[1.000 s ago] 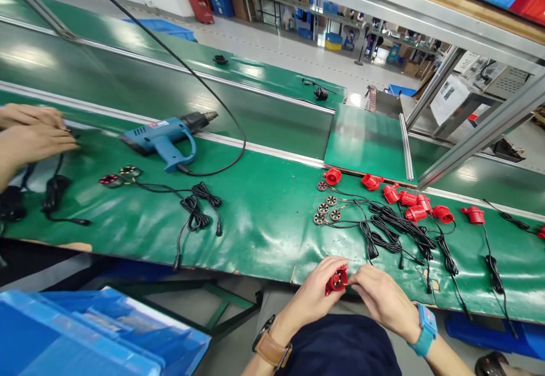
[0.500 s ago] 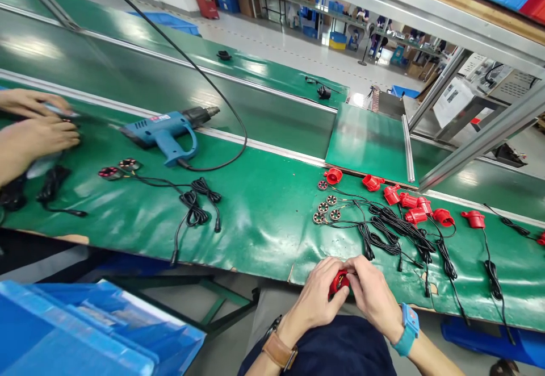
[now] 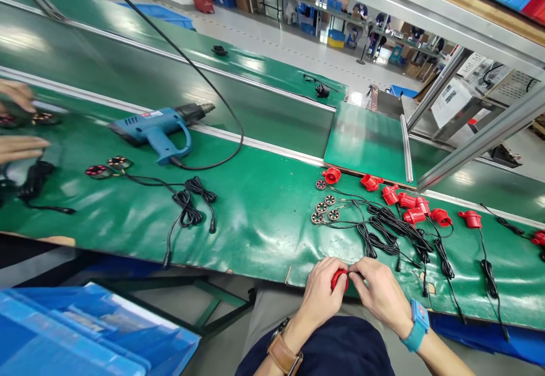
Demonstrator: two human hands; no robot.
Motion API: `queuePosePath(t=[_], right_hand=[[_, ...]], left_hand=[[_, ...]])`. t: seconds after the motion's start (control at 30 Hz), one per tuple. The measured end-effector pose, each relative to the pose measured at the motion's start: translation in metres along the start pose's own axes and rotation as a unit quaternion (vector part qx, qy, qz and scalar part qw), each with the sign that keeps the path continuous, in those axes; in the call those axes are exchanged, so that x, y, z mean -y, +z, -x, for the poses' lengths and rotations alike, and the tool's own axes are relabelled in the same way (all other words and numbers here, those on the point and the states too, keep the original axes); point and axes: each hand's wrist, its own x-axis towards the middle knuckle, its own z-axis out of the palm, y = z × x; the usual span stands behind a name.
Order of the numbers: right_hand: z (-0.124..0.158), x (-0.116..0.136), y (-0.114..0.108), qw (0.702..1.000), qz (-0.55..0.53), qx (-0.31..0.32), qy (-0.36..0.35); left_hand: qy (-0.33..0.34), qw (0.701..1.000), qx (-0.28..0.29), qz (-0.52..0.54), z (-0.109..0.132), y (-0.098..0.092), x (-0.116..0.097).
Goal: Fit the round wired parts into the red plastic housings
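Note:
A red plastic housing [image 3: 339, 279] is gripped by my left hand [image 3: 322, 288], near the bench's front edge and above my lap. Just right of it, my right hand [image 3: 377, 288] pinches something too small or hidden to make out; its fingertips are close to the housing's edge. Beyond my hands lie coiled black cables [image 3: 398, 225]. Some end in small round boards [image 3: 322, 208], and others run to red housings [image 3: 414, 216] like the one I hold.
A blue heat gun [image 3: 155, 130] with a black cord lies on the green bench mat [image 3: 259, 217]. Round boards with cables [image 3: 187, 208] lie in front of it. A co-worker's hands [image 3: 19, 149] are at far left. A blue bin [image 3: 93, 330] stands below; a metal post [image 3: 481, 137] rises right.
My right hand has shifted slightly right, its fingertips drawn a little away from the red housing. The housing has turned in my left hand. At left, the co-worker's hands have moved apart.

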Motion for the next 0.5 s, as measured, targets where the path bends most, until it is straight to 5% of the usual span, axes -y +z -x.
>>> queuePosePath(t=[0.3,0.5], right_hand=[[-0.008,0.013,0.004,0.987,0.148,0.000,-0.069],[-0.020,0.010,0.006,0.994,0.097,0.028,-0.038]], left_hand=[[-0.010,0.999,-0.011,0.042,-0.003,0.003,0.001],[-0.036,0.998,-0.038,0.043,-0.007,0.005,0.007]])
